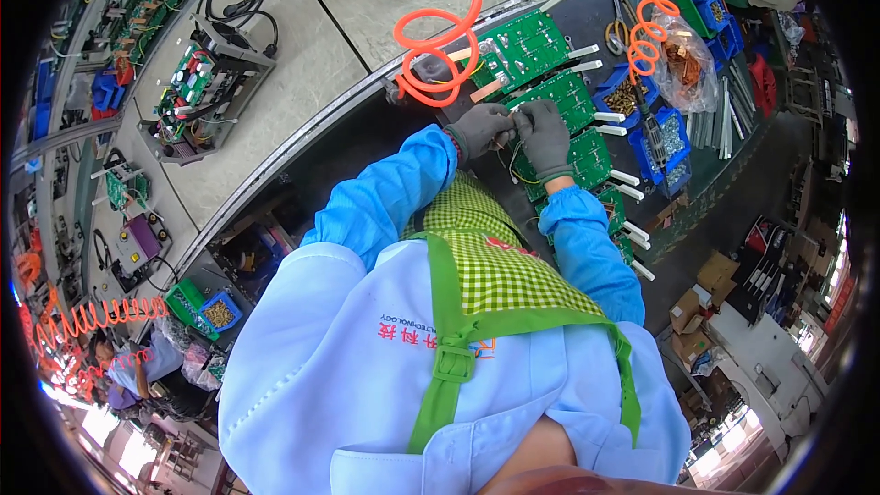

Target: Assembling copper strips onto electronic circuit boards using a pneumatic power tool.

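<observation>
Pinching thin wire (512, 163): L hand (483, 131), R hand (544, 137), nr grn PCBs (570, 99).

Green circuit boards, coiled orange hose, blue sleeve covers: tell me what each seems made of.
Green circuit boards: probably rigid fibreglass laminate with a smooth green coating; they look flat, dotted with pale, silvery spots.
Coiled orange hose: likely flexible plastic, smooth and slightly glossy, judging by its even colour and springy loops.
Blue sleeve covers: thin fabric, perhaps synthetic, given their fine creases.
</observation>
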### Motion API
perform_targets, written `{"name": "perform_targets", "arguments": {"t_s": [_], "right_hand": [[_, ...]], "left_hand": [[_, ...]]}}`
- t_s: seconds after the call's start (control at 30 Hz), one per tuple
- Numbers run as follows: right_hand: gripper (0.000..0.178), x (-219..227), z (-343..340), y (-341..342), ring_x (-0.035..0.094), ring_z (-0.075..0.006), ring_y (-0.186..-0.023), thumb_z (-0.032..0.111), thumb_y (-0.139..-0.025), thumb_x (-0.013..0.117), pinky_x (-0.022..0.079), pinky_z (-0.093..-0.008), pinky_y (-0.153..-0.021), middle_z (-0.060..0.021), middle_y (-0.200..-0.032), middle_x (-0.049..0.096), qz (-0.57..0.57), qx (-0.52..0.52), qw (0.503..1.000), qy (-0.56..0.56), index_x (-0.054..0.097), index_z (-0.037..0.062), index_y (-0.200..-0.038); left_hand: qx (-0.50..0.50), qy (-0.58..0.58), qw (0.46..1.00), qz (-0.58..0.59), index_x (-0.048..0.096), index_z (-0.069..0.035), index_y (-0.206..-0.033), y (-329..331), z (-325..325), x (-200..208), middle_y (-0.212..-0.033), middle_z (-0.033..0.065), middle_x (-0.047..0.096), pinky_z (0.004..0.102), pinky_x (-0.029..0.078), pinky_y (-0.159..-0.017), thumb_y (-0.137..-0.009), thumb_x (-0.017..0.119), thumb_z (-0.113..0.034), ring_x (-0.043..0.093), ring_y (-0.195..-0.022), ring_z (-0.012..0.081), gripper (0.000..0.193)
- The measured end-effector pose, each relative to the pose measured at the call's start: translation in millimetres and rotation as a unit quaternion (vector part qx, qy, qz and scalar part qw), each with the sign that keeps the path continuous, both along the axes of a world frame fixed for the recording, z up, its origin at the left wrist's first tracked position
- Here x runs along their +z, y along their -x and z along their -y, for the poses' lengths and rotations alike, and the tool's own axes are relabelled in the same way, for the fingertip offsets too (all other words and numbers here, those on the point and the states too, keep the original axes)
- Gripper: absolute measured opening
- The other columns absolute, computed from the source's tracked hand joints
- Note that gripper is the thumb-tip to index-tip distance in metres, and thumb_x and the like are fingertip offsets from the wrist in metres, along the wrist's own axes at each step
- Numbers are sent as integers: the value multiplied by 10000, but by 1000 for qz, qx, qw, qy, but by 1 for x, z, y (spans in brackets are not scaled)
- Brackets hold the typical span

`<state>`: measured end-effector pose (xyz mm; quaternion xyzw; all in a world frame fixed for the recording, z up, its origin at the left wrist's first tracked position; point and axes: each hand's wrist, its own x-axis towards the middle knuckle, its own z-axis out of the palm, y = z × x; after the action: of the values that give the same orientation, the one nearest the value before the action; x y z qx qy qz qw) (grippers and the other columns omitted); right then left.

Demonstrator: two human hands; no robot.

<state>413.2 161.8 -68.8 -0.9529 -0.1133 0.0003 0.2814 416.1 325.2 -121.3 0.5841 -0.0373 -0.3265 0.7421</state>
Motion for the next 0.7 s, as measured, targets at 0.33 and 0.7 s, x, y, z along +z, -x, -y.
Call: {"name": "perform_targets", "arguments": {"t_s": [0.33, 0.7], "right_hand": [[260, 13, 1, -7, 605, -314, -874, 256, -790, 665, 504, -402, -720, -126, -970, 586, -39, -5, 999, -36, 638, 139, -1020], [264, 10, -3, -14, 595, -314, -823, 288, -781, 689, 495, -410, -704, -146, -899, 566, -94, -23, 990, 99, 633, 57, -896]], "left_hand": [[71, 122, 952, -272, 616, -7, -914, -3, 8, 4, -809, 48, 567, 193, 460, -530, -817, 598, -12, 593, -716, 109, 98], [73, 113, 968, -212, 617, 24, -899, 1, 11, -2, -827, 61, 580, 229, 475, -542, -834, 536, -28, 578, -662, 100, 116]]}}
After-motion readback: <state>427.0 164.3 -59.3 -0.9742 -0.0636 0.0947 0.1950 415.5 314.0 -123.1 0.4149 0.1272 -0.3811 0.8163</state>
